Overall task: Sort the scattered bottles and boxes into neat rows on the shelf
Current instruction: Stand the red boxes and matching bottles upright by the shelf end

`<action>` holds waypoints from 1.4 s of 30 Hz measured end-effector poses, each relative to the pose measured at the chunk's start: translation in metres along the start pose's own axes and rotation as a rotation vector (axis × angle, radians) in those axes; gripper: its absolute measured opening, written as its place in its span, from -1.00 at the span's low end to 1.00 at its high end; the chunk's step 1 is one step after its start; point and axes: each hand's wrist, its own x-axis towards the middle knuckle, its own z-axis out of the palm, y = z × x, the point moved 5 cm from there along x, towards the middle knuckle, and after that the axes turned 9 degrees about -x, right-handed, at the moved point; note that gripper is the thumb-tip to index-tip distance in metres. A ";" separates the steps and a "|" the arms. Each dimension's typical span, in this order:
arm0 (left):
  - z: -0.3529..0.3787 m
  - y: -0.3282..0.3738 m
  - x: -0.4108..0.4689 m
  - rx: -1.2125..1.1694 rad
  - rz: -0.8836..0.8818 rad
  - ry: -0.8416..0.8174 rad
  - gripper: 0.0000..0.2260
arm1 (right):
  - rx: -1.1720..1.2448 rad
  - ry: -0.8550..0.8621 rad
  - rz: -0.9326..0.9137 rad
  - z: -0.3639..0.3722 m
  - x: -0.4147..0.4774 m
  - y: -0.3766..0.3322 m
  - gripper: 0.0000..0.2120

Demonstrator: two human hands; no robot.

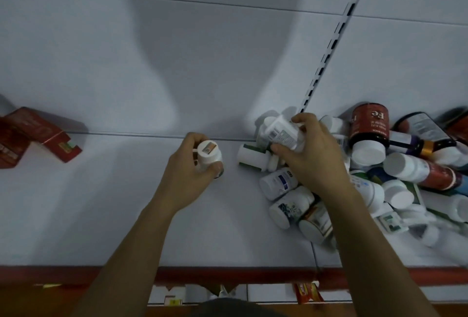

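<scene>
We see the left hand (pixel 187 164) near the centre of the frame, its fingers (pixel 195 138) curled round a small white bottle (pixel 209 156). The bottle is held upright with its cap towards us, over the white shelf (pixel 114 210); we cannot tell whether its base touches. Just to the right, the right hand (pixel 314 157) grips a second white bottle (pixel 281 132), tilted with its label showing. The thumb is below it and the fingers (pixel 302 120) are clamped over its upper side, at the left edge of the pile of bottles (pixel 405 167).

That pile fills the right of the frame, with most bottles on their sides, heaped against the back panel (pixel 177 50). A large dark red bottle (pixel 368 124) with a white cap lies at the top of the heap, near the foot of the slotted upright (pixel 336 30).

At the far left of the frame, red boxes (pixel 38 137) lie askew by the back panel, well apart from both hands. A red strip (pixel 228 275) runs along the shelf's front edge, low in the frame.
</scene>
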 end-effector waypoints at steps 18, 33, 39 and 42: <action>-0.031 -0.012 -0.001 -0.122 0.038 -0.025 -0.65 | -0.068 -0.060 -0.183 0.048 -0.013 -0.062 -0.57; -0.035 0.008 -0.009 -0.279 0.102 0.027 -0.69 | -0.244 -0.258 -0.100 0.059 -0.006 -0.049 -0.47; -0.019 0.037 -0.008 -0.410 0.180 0.088 -0.69 | 0.414 0.100 0.176 0.016 -0.026 -0.044 -0.56; -0.004 0.061 -0.008 -0.444 0.265 0.102 -0.70 | 0.591 0.286 0.246 -0.019 -0.048 -0.031 -0.61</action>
